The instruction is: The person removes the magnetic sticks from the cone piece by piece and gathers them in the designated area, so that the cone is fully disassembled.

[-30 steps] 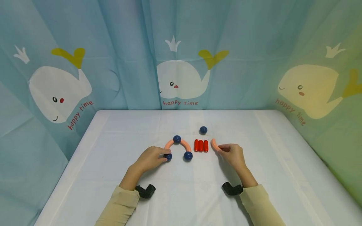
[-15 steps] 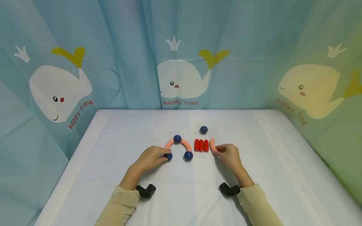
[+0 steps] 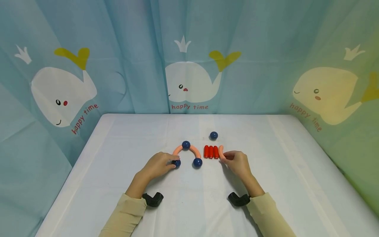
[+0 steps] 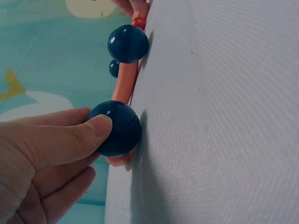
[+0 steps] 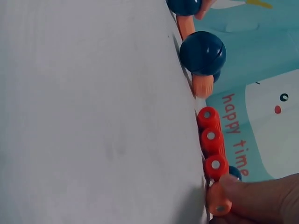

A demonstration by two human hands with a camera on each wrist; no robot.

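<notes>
My left hand [image 3: 160, 165] pinches a dark blue ball [image 4: 122, 133] at the near left end of an arch lying on the table. Two curved orange rods [image 3: 195, 151] form that arch, joined by a blue ball [image 3: 186, 145] at its top; another blue ball [image 3: 197, 162] sits at its right end. Between thumb and fingers, my right hand [image 3: 238, 162] holds a separate curved orange rod [image 5: 219, 200]. It lies against or very close to the rightmost of three red rods [image 3: 211, 152], set side by side. Small metallic discs show on the rod ends in the right wrist view.
A loose blue ball [image 3: 214, 135] lies behind the red rods. White cloth covers the table [image 3: 142, 131]. A blue curtain [image 3: 133, 65] with whale prints stands along the back and sides. Black wrist cameras [image 3: 153, 199] sit on both wrists.
My right hand has slid left with the curved orange rod, from a small gap away up to the red rods. My left hand stays on its ball.
</notes>
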